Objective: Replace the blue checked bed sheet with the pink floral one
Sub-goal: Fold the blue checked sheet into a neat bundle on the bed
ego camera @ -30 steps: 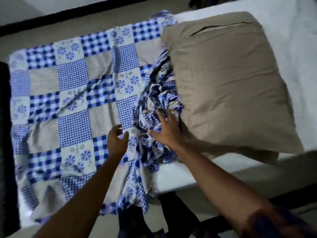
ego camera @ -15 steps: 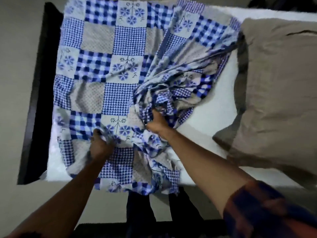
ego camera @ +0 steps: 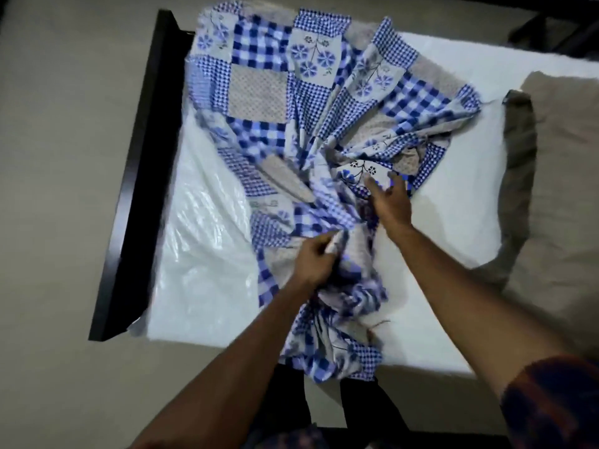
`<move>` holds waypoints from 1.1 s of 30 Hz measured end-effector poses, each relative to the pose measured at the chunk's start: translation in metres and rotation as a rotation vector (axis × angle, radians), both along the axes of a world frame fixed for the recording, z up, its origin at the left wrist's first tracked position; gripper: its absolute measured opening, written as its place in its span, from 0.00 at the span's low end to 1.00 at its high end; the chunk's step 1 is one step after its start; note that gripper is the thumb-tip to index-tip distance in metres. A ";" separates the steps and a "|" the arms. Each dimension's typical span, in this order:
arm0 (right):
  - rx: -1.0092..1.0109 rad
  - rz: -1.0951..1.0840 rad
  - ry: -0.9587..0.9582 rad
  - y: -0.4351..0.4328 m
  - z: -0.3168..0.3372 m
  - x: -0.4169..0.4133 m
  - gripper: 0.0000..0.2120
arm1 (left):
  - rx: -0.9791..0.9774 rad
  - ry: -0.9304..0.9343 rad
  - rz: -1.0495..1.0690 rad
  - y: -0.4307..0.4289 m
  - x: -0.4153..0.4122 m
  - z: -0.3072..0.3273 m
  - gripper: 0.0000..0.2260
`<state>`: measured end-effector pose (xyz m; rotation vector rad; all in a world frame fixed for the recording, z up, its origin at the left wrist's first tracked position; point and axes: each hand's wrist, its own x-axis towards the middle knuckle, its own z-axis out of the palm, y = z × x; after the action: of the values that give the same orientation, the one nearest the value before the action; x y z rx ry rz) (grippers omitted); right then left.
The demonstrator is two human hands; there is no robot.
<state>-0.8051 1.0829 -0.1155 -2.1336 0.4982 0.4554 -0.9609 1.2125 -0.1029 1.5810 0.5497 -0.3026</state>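
Observation:
The blue checked bed sheet (ego camera: 275, 92) lies bunched toward the middle of the white mattress (ego camera: 460, 196), with its near end hanging over the front edge. My left hand (ego camera: 316, 257) grips a gathered fold of the sheet near the front. Farther in, my right hand (ego camera: 389, 205) rests on the crumpled cloth with its fingers spread and straight. No pink floral sheet is in view.
A beige pillow (ego camera: 564, 196) lies on the right part of the mattress. The mattress's left side shows shiny plastic wrap (ego camera: 201, 241). A black bed frame board (ego camera: 136, 176) runs along the left end. Pale floor lies to the left and in front.
The sheet has been pulled further off the left and right parts of the mattress into a tighter bunch. My left hand moved right onto the gathered fold. My right hand opened and reached farther in.

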 end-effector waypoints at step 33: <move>-0.893 0.641 -0.521 -0.176 0.067 0.016 0.13 | 0.544 -0.064 -0.388 0.060 0.123 -0.047 0.47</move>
<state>-0.7887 0.9072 -0.0489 -3.1325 -0.3914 -0.0384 -0.8377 1.2722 -0.1495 2.2227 0.2789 -0.4135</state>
